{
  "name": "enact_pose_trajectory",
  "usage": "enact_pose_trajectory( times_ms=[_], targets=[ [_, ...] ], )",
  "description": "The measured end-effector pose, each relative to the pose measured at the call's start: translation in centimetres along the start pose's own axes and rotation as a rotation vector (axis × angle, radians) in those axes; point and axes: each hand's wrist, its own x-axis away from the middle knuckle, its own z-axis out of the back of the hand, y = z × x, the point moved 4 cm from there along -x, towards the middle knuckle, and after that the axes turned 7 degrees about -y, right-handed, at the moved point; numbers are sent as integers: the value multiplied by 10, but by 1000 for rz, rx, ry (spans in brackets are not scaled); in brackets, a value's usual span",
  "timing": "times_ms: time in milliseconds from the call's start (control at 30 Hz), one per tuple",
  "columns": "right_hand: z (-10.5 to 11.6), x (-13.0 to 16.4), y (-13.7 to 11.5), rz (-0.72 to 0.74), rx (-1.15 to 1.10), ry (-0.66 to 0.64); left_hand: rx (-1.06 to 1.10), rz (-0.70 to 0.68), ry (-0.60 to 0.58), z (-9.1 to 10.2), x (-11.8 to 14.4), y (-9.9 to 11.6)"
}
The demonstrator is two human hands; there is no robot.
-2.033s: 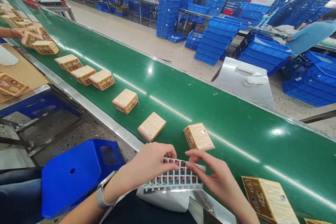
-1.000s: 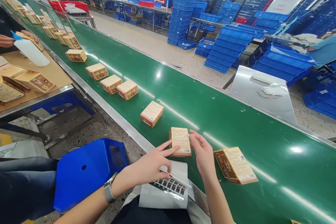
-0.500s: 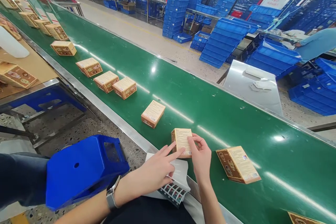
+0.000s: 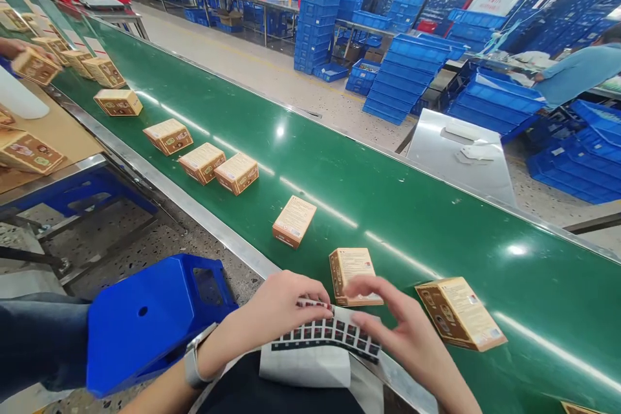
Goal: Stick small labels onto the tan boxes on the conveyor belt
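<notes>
My left hand (image 4: 291, 310) pinches the edge of a sticker sheet (image 4: 334, 339), white backing with rows of small dark labels, over the belt's near rim. My right hand (image 4: 402, 323) hovers at the sheet's right end, thumb and fingers apart; I see nothing between them. Just behind the sheet, a cream and brown carton (image 4: 352, 262) lies on the green conveyor belt (image 4: 315, 168), partly covered by my right fingers. A small coloured patch shows on its top face. Another such carton (image 4: 460, 310) lies to the right, and one more (image 4: 294, 220) to the left.
Several more cartons (image 4: 167, 136) line the belt toward the far left. There, another person's hand (image 4: 14, 48) holds a carton (image 4: 36, 66). A blue stool (image 4: 145, 323) stands at lower left. Beyond the belt are a metal table (image 4: 460, 155) and stacked blue crates (image 4: 407, 77).
Both hands have come off the carton toward me. My left hand has taken the sticker sheet's edge, and my right fingers have spread. The cartons have shifted slightly right. Another person's hand has appeared.
</notes>
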Motion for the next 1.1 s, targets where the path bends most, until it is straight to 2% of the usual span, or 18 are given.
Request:
enact_pose_trajectory(
  times_ms=[33, 67, 200, 267, 333, 433, 533, 600, 667, 733, 800, 967, 1100],
  targets=[
    [-4, 3, -8, 21, 18, -92, 51, 11, -14, 4, 2, 2],
    [-6, 4, -14, 32, 46, -127, 87, 29, -27, 6, 3, 3],
    [-10, 0, -16, 73, 146, -79, 57, 137, -15, 11, 8, -1],
    [-15, -2, -14, 139, 216, -71, 23, 157, 13, 11, 10, -3],
    [-21, -2, -16, 237, 331, -16, 26, 159, 32, 11, 10, -5],
    [-29, 2, -24, 371, 526, 140, 46, 198, 47, 10, 9, -7],
    [-36, 6, -28, 452, 564, 201, 77, 230, 46, 13, 9, -11],
    [-35, 4, -20, 387, 388, 213, 75, 237, 41, 19, 12, -17],
    [-31, -5, 0, 175, 69, 285, 39, 217, 15, 26, 17, -23],
    [-31, -20, 28, -78, -254, 394, -16, 136, -11, 34, 20, -28],
    [-36, -39, 50, -217, -474, 476, -72, 17, -27, 39, 20, -31],
    [-52, -83, 78, -238, -717, 603, -304, -175, -62, 32, -1, -43],
    [-56, -85, 81, -251, -738, 674, -394, -231, -101, 13, -14, -50]
  ],
)
